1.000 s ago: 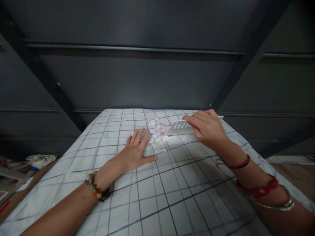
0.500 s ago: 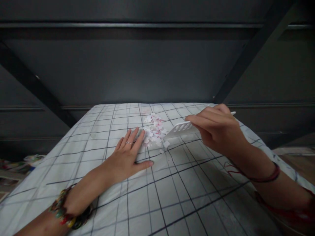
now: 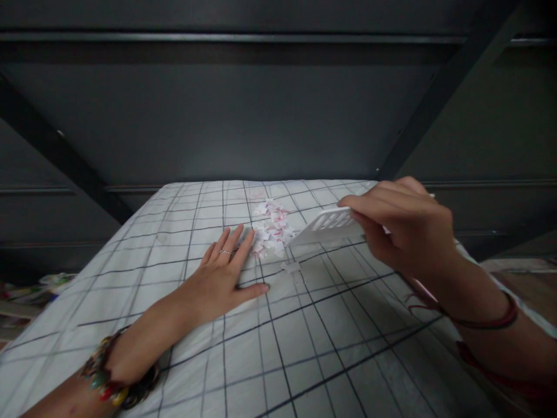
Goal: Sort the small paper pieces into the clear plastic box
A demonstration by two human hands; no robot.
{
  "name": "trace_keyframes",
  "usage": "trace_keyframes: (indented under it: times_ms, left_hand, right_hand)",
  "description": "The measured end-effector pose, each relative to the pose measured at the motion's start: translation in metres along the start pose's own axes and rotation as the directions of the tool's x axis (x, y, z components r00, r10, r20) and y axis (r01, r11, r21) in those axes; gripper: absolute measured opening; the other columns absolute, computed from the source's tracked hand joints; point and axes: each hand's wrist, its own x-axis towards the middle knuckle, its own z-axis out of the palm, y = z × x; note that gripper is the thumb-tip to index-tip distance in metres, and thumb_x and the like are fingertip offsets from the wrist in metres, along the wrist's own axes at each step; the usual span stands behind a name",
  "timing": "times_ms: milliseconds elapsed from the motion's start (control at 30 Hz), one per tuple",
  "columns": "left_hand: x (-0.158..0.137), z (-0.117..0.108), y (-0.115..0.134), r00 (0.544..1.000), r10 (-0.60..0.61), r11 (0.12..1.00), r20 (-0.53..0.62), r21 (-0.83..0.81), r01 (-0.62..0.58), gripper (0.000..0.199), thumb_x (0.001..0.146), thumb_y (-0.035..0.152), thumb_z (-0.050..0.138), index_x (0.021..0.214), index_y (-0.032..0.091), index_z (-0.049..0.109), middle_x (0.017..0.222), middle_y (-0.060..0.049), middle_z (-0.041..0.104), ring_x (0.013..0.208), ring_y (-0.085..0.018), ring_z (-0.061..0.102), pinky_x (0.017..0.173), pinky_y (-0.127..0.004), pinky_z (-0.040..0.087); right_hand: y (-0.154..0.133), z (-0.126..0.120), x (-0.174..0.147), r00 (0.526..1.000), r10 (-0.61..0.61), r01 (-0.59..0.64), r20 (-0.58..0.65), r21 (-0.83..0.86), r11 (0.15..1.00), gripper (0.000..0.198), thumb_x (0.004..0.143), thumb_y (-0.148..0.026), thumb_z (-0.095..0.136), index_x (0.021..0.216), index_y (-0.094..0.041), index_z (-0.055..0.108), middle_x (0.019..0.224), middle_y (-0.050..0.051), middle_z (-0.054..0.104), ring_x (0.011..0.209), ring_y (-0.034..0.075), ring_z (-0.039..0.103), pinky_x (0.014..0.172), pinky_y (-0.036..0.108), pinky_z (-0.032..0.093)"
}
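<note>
Loosely heaped, paper scraps (image 3: 273,227) lie on the checked worktop (image 3: 246,354); to their left, the left hand (image 3: 221,280) is spread flat; to their right, the right hand (image 3: 402,227) pinches a tilted white slotted scraper (image 3: 321,234).

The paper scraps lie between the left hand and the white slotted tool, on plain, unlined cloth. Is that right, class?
The cloth isn't plain: the head view shows dark grid lines on it. The paper scraps do lie between the left hand and the white slotted tool.
</note>
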Motion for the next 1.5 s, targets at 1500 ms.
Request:
trace_keyframes:
  times_ms: [1500]
  left_hand:
    - [-0.006, -0.009, 0.012, 0.992, 0.102, 0.994, 0.070, -0.040, -0.099, 0.104, 0.083, 0.070, 0.051, 0.155, 0.016, 0.000, 0.160, -0.017, -0.007, 0.144, -0.040, -0.009, 0.114, -0.057, 0.014]
  right_hand:
    - [-0.008, -0.010, 0.002, 0.984, -0.166, 0.178, -0.064, 0.316, 0.932, 0.022, 0.085, -0.004, 0.048, 0.096, -0.022, 0.055, 0.068, -0.002, 0.058, 0.065, 0.013, 0.053, 0.065, 0.029, 0.044]
